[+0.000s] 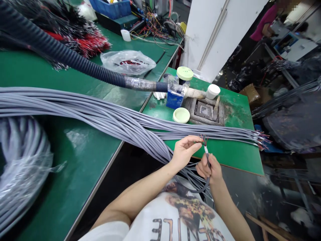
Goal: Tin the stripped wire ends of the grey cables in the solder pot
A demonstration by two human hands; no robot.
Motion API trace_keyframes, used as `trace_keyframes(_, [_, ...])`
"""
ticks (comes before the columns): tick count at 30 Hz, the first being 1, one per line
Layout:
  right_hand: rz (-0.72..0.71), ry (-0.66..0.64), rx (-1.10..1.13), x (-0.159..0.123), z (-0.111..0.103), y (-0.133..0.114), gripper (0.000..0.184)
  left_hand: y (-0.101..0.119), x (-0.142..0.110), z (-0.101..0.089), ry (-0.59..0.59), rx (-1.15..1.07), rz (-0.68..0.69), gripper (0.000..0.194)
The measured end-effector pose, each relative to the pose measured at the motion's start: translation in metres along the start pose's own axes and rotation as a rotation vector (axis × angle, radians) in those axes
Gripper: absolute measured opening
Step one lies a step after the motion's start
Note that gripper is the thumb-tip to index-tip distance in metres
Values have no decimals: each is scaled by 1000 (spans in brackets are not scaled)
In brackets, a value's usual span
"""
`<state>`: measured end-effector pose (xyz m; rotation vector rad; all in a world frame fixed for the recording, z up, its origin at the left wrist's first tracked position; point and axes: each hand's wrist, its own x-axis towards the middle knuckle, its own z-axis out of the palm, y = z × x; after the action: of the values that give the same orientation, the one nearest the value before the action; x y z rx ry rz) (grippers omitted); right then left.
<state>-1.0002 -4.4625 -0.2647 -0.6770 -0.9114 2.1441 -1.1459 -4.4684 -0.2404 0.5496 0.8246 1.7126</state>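
My right hand (210, 169) is wrapped round a grey cable (208, 160) just below its end, where a white band sits. Several thin coloured wires (205, 139) fan out of that end. At those wires, my left hand (187, 149) has its thumb and fingers pinched together on one or more strands; which ones is too small to tell. Behind my hands, a thick bundle of grey cables (120, 124) runs across from the left, with stripped wire ends (263, 139) at the right. Other cables of the bundle hang down in front of my body.
A solder pot (205, 110) is set in the green bench, with a black hose (100, 68) reaching to it. Nearby are a white cap (213, 91), a pale green lid (181, 115) and a blue box (175, 98). A wrapped cable coil (22, 174) lies left. Another person (263, 25) is at back right.
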Motion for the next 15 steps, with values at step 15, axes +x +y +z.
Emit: trace_keyframes(15, [3,-63,55,2,4,1,35,-3,6,-1,-58,-309,-303,25])
